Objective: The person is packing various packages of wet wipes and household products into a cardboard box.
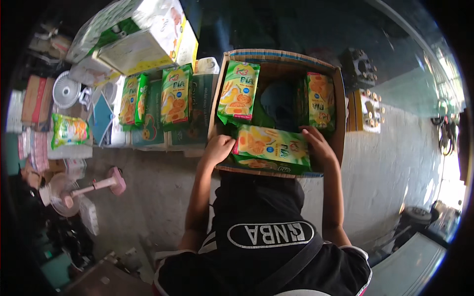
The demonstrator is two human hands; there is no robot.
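Note:
An open cardboard box (342, 111) stands right before me, holding several green-and-yellow packs of pía cakes. Across its near side lies one cake pack (272, 144), with my left hand (219, 150) at its left end and my right hand (319, 146) at its right end. Under that pack the printed side of green wrapping shows. Another cake pack (240, 90) rests in the box's far left corner, label up. Along the right wall sits a further cake pack (320, 100). Between them a dark gap opens onto something blue-grey at the bottom.
Left of the box, two upright cake packs (176, 98) (129, 100) stand on dark green cartons (153, 122). Behind them rise white cartons (140, 51) in plastic. Further left are a small cake bag (69, 130) and a white fan (66, 90). A pink stand fan (100, 185) lies on the floor.

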